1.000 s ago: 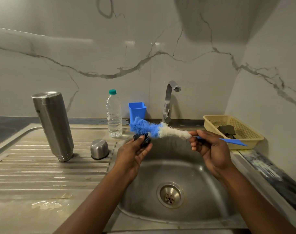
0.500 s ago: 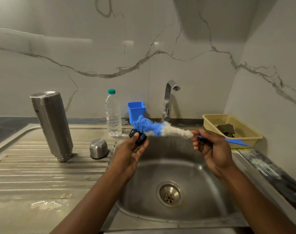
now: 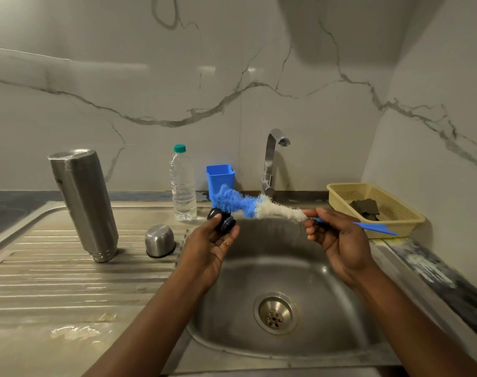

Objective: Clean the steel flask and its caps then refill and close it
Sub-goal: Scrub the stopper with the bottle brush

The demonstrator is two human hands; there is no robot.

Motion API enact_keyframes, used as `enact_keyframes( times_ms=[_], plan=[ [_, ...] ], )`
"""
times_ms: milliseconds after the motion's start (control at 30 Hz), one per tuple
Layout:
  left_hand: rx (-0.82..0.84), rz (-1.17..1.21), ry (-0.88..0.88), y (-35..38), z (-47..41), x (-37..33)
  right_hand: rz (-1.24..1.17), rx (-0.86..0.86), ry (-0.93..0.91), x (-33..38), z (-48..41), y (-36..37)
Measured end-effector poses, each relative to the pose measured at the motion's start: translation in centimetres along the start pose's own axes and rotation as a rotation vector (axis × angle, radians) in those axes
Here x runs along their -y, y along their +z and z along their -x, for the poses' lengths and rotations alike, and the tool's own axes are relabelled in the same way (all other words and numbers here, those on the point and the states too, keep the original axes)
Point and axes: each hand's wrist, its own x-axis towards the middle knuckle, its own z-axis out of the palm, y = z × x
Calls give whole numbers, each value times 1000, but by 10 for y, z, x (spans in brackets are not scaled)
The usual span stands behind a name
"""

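My left hand (image 3: 208, 247) holds a small black inner cap (image 3: 222, 220) between thumb and fingertips above the sink's left rim. My right hand (image 3: 338, 240) grips the blue handle of a bottle brush (image 3: 248, 205); its blue and white bristles lie against the top of the black cap. The steel flask (image 3: 83, 204) stands upside down, leaning, on the ribbed drainboard at the left. A steel outer cap (image 3: 160, 240) sits mouth down beside it.
The steel sink (image 3: 308, 278) with its drain lies below my hands, a tap (image 3: 271, 161) behind it. A clear water bottle (image 3: 183, 185) and a blue cup (image 3: 220, 178) stand at the back. A yellow basket (image 3: 395, 213) with dark scrub pads sits at the right.
Both hands have risen slightly. The black cap has turned in my left fingers while the brush's blue bristles stay against it.
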Motion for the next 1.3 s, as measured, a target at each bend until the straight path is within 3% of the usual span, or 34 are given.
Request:
enact_keyframes(
  times_ms=[167, 500, 1300],
  plan=[
    [2, -67, 52, 0, 1, 1, -7, -31, -19, 6, 2, -4],
    [-17, 104, 81, 0, -3, -11, -40, -45, -8, 3, 2, -1],
    [-6, 1, 81, 1, 2, -7, -61, -58, -1, 9, 4, 2]
  ],
)
